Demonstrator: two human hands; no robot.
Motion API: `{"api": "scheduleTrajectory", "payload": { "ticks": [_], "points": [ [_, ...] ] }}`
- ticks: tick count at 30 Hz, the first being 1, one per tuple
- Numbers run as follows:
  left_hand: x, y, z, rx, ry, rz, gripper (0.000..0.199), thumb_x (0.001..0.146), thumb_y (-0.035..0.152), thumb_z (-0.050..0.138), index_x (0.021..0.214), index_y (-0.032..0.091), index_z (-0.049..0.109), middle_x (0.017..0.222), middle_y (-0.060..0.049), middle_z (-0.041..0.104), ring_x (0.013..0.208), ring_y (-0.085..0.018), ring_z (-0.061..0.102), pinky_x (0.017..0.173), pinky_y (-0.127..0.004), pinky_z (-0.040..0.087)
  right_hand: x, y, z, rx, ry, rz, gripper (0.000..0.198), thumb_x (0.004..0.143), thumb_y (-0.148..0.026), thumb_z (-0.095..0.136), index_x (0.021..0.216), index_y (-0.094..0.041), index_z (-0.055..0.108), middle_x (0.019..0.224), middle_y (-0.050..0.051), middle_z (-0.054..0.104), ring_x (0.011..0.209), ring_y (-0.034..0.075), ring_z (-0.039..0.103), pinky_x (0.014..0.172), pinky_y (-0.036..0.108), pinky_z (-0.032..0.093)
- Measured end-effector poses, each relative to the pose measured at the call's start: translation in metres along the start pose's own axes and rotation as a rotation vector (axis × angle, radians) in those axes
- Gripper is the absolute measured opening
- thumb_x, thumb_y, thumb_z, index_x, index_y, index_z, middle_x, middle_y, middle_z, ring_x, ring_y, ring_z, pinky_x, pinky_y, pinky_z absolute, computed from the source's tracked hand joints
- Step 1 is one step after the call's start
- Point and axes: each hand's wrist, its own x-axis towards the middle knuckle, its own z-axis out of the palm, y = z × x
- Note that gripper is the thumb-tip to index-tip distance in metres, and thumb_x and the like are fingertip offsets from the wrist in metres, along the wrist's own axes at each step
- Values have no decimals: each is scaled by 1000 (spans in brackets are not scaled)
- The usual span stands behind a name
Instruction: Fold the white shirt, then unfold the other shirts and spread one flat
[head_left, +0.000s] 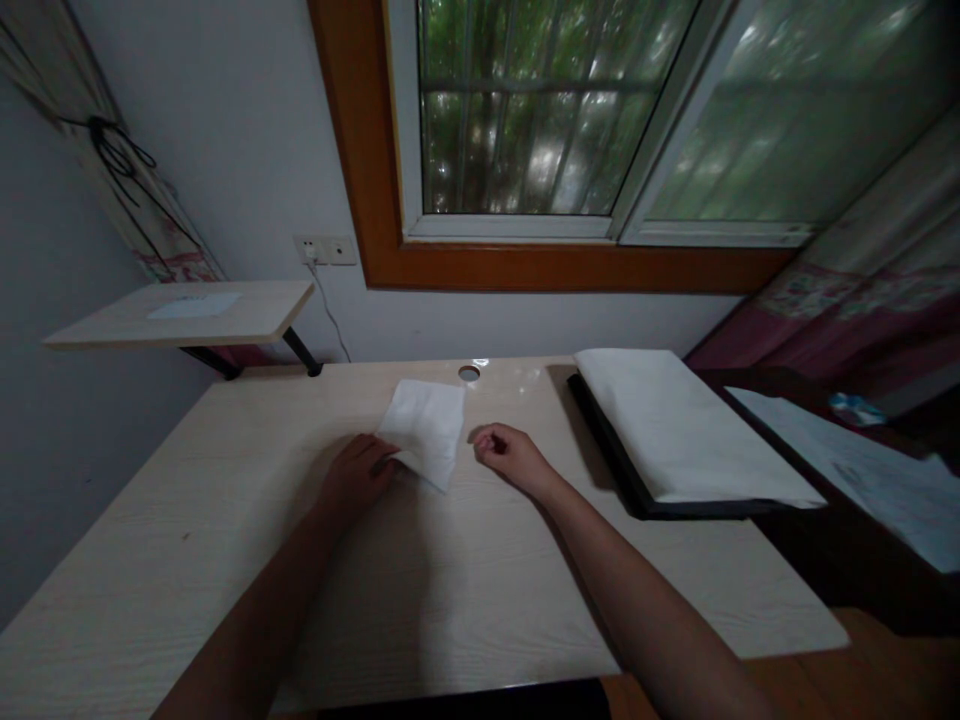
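Note:
A thin white paper sheet (426,420), like a tissue, lies on the light wood-grain desk (480,600). Its near left corner is lifted a little between the thumb and fingers of my left hand (361,472). Just right of the sheet, apart from it, my right hand (511,455) rests on the desk with its fingers curled in; no object shows in it.
At the right, a white sheet covers a black flat object (630,490). Papers (855,465) lie on a dark surface beyond it. A raised shelf (247,315) bearing a paper stands at the back left. A cable hole (469,373) sits near the back edge.

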Motion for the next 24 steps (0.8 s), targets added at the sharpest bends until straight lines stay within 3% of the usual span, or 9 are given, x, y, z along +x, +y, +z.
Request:
{"api": "scheduleTrajectory", "payload": {
  "ticks": [8,11,16,19,22,24],
  "points": [
    [0,14,-5,-6,123,241,14,94,23,59,105,22,67,87,-5,70,80,-17,65,75,-31,57,-1,-7,6,-64,-7,-74,17,87,-27,61,101,-18,67,86,1,63,70,12,53,67,25,45],
    [-1,17,-5,-13,118,276,15,95,23,59,108,23,66,88,-5,70,81,-17,65,77,-32,57,-2,-15,8,-110,-36,-145,28,85,-31,69,111,-20,67,92,2,60,70,12,54,66,26,47],
    [-2,19,0,-49,96,296,25,95,20,58,120,24,60,99,-7,69,92,-18,67,86,-36,57,-9,-38,12,-202,-33,-323,34,89,-36,70,121,-25,66,102,7,59,94,19,58,84,35,51],
    [-2,22,1,-65,101,331,36,94,16,59,129,25,54,102,-8,69,94,-18,66,87,-36,57,-11,-53,20,-289,-99,-422,48,87,-41,73,131,-27,62,114,10,60,110,25,57,96,40,48],
    [-2,26,1,-79,80,368,46,93,14,59,136,26,49,106,-9,69,96,-18,66,87,-36,57,-12,-58,31,-430,-164,-479,63,81,-46,77,137,-25,58,116,12,63,109,28,58,95,43,48],
    [-4,29,1,-95,60,394,48,93,14,59,138,26,47,111,-10,69,100,-19,66,90,-37,57,-12,-55,37,-518,-176,-483,54,84,-42,74,134,-25,60,112,11,65,106,28,60,94,43,48]
  ]
}}
